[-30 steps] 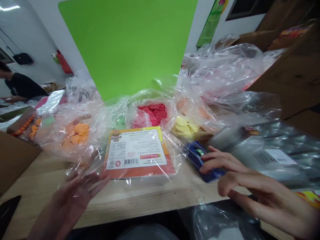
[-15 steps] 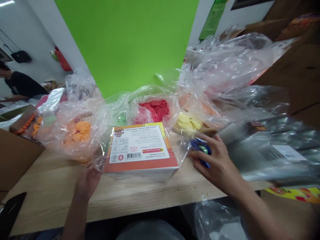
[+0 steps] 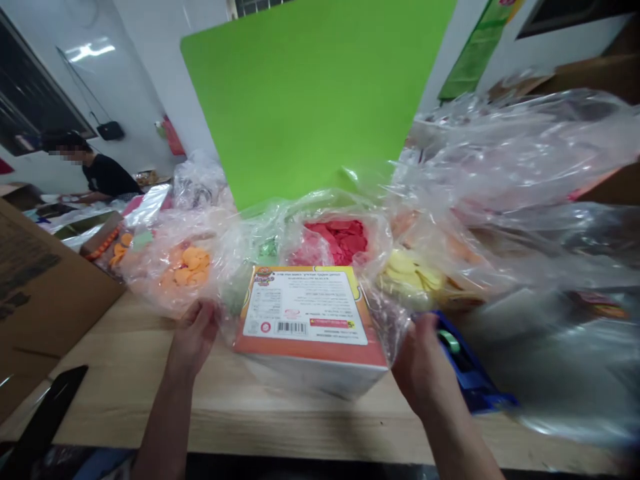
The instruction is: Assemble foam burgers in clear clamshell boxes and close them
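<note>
Clear bag (image 3: 393, 325) is pinched either side of box (image 3: 306, 310) by nearly closed left hand (image 3: 194, 337) and right hand (image 3: 421, 360); best tensioned evenly, tape dispenser (image 3: 473, 381) avoided

Box (image 3: 310, 335) — orange, yellow, white

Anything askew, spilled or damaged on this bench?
No spill or damage visible. Slightly odd: the blue tape dispenser sits slantwise to the box, beside the right hand, and loose clear film bunches out at the box's right side.
</note>
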Demonstrator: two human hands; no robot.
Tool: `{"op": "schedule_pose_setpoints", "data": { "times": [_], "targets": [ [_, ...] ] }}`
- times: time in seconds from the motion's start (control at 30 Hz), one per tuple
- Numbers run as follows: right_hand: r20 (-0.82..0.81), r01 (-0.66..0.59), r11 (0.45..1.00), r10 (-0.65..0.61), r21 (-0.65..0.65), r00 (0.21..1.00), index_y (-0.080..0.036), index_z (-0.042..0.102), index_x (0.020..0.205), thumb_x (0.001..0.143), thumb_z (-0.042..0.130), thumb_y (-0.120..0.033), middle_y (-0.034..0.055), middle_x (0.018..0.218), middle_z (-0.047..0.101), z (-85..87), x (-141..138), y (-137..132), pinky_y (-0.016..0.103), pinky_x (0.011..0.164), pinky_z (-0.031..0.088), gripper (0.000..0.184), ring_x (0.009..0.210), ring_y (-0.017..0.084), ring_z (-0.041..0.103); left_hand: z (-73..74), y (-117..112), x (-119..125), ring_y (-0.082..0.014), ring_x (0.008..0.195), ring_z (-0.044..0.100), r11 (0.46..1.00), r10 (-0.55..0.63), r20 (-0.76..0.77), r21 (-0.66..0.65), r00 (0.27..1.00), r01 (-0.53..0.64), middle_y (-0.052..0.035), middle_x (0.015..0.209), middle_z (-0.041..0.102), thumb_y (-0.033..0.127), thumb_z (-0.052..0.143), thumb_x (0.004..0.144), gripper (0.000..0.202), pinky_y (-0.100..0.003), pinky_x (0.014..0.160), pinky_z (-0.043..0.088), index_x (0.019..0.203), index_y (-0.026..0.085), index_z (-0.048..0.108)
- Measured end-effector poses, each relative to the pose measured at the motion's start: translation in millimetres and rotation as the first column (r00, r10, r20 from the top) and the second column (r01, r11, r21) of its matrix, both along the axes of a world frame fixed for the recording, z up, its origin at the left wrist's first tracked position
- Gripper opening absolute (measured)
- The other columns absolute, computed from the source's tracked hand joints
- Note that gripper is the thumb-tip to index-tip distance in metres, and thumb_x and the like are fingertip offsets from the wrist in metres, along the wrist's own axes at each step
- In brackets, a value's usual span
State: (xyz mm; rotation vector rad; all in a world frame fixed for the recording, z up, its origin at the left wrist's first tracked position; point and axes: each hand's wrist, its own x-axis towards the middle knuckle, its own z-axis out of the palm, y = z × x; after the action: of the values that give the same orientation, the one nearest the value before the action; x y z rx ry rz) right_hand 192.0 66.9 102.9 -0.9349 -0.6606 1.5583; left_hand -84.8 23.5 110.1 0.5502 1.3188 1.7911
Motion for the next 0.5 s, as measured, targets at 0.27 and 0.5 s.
{"op": "schedule_pose_setpoints", "data": {
  "times": [0.27, 0.5],
  "targets": [
    [-0.109, 0.303, 0.939, -0.322, -0.161, 0.940, -0.022, 0.062, 0.108, 0.063, 0.067, -0.017, 0.0018, 0.105, 0.071, 2.0, -10, 13, 0.023, 0.074, 0.058, 0.045, 0.101, 0.018, 0.065, 8.4, -23, 24, -0.0046, 0.073, 0.060, 0.898, 0.439, 0.044, 0.016, 0.898, -0.440, 0.0051, 0.084, 0.066, 0.034, 0.053, 0.085, 0.015, -0.013, 0.066, 0.046, 0.083, 0.021, 0.062],
    [0.035, 0.260, 0.960, -0.258, -0.100, 0.966, -0.025, 0.057, 0.119, 0.062, 0.076, -0.026, 0.0013, 0.114, 0.067, 8.5, -24, 2, 0.024, 0.074, 0.058, 0.060, 0.104, 0.021, 0.063, 37.0, 1, 52, -0.0248, 0.096, 0.066, 0.994, -0.054, 0.100, -0.086, 0.993, 0.063, -0.0030, 0.098, 0.071, 0.016, 0.072, 0.067, 0.033, -0.037, 0.082, 0.053, 0.097, 0.022, 0.061]
  ]
}}
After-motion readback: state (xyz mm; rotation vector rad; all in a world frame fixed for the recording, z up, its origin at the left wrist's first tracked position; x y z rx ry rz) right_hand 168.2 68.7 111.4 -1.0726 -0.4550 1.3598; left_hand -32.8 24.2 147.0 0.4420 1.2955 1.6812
